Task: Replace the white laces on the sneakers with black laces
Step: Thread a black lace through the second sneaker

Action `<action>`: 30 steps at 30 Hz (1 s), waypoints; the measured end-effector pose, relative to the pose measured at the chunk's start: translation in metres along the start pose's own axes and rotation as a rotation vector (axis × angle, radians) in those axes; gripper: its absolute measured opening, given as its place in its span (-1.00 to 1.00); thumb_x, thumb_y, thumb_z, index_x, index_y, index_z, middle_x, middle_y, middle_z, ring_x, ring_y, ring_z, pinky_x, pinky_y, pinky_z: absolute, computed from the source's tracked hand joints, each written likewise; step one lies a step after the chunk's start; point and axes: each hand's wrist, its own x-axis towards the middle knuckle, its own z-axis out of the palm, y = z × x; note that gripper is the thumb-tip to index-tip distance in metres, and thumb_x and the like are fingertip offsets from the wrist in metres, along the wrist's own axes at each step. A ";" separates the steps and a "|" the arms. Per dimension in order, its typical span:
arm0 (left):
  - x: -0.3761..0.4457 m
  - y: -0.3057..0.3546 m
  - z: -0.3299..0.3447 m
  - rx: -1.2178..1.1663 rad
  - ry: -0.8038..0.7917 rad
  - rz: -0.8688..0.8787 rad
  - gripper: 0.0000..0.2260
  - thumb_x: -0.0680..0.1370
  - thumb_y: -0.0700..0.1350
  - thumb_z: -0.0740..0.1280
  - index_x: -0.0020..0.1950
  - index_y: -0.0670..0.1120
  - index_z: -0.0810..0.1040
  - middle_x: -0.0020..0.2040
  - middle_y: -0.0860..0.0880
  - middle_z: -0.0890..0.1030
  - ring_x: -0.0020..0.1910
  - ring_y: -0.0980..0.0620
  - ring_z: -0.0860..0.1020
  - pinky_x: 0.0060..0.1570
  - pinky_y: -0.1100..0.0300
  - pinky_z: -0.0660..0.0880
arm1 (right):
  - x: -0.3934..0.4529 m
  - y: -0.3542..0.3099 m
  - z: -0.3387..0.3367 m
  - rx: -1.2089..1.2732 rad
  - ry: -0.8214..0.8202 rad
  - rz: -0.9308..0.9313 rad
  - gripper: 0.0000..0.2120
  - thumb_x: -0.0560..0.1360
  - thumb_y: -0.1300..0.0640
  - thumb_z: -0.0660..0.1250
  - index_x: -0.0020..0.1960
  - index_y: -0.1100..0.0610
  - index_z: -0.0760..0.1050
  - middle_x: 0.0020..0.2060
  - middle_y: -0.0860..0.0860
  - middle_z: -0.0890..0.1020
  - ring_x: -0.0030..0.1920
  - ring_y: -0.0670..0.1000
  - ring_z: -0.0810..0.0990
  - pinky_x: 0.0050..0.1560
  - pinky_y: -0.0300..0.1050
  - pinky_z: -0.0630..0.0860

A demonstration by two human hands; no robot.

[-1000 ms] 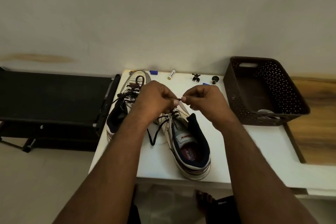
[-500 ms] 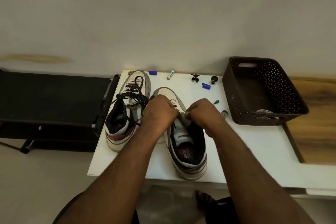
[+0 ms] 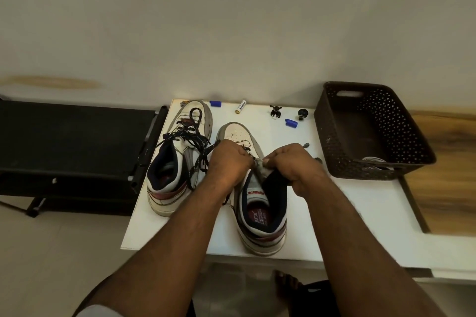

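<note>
Two white sneakers stand on the white table (image 3: 347, 219). The left sneaker (image 3: 177, 162) carries black laces (image 3: 192, 141) through its eyelets, loose ends trailing over its side. The right sneaker (image 3: 260, 203) lies under both hands. My left hand (image 3: 229, 159) is curled over its lacing area, with a black lace running out from under the fingers on the left. My right hand (image 3: 291, 165) grips the sneaker's tongue and dark collar at the opening. Fingertips of both hands meet above the tongue. The eyelets under my hands are hidden.
A dark perforated basket (image 3: 371, 131) stands at the table's right, with something white inside its near corner. Small items lie along the back edge: a battery (image 3: 240, 107), two blue caps (image 3: 291, 123), small black pieces (image 3: 275, 111). A black bench (image 3: 72, 141) sits left of the table.
Both hands dropped from holding a lace tip up above the right sneaker to gripping low at its tongue. The view shifted slightly; the left sneaker stayed put.
</note>
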 end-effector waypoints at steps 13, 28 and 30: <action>0.005 -0.007 -0.003 -0.112 -0.034 -0.072 -0.87 0.39 -0.28 0.51 -0.31 -0.11 0.64 -0.22 -0.12 0.66 -0.18 -0.05 0.62 -0.01 -0.01 0.59 | 0.000 0.005 0.002 0.091 -0.090 -0.054 -0.82 0.49 0.42 0.28 0.02 0.30 0.61 -0.15 0.17 0.62 -0.24 0.03 0.57 -0.20 -0.12 0.58; 0.007 -0.003 -0.020 0.129 -0.010 0.096 -0.43 0.33 -0.29 0.51 0.30 0.04 0.51 0.32 -0.08 0.33 0.02 0.03 0.48 -0.09 0.29 0.46 | -0.001 -0.004 -0.051 0.090 0.155 -0.541 -0.95 0.55 0.17 0.32 -0.03 0.05 0.55 -0.34 -0.06 0.50 -0.42 -0.13 0.41 -0.41 -0.27 0.34; 0.006 -0.001 -0.020 0.126 -0.013 0.105 -0.39 0.36 -0.32 0.49 0.35 0.04 0.47 0.35 -0.10 0.29 0.01 0.04 0.44 -0.20 0.42 0.40 | 0.006 0.008 -0.028 -0.552 -0.059 -0.523 -0.82 0.52 0.19 0.36 0.12 0.09 0.60 -0.07 0.02 0.60 -0.13 -0.08 0.55 -0.14 -0.24 0.42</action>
